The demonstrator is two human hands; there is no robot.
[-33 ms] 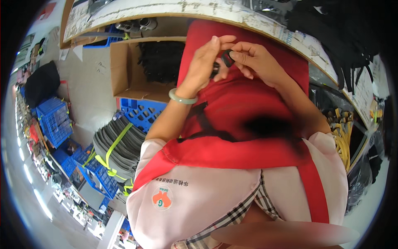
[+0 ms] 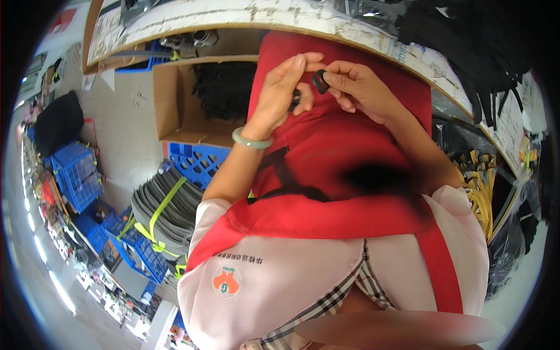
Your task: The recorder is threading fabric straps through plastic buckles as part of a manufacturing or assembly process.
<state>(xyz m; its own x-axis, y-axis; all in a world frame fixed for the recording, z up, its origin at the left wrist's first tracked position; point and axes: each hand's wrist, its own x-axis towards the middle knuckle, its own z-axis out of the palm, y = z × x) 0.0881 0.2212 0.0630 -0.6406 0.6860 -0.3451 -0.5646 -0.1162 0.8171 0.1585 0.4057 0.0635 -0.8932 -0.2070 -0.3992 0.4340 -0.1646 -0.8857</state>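
Note:
Above my red apron (image 2: 344, 140), both hands are raised close together. Between thumb and fingers, my right hand (image 2: 364, 87) pinches a small black loop-shaped piece (image 2: 319, 81). My left hand (image 2: 279, 90), just left of it, has its thumb and forefinger stretched out, while its lower fingers curl round a small dark thing (image 2: 296, 100), mostly hidden, whose kind I cannot make out. A pale green bangle (image 2: 252, 139) circles my left wrist. The two hands do not touch.
Ahead runs a worn white table edge (image 2: 233, 16), with black straps (image 2: 490, 76) hanging over it at right. An open cardboard box (image 2: 169, 105) of black pieces stands at left. Nearby are a strapped grey stack (image 2: 163, 204), blue crates (image 2: 76, 175) and yellow strips (image 2: 478, 195).
My left hand has shifted slightly left, away from the black loop, so a gap shows between them. My right hand stays nearly in place, still pinching the loop.

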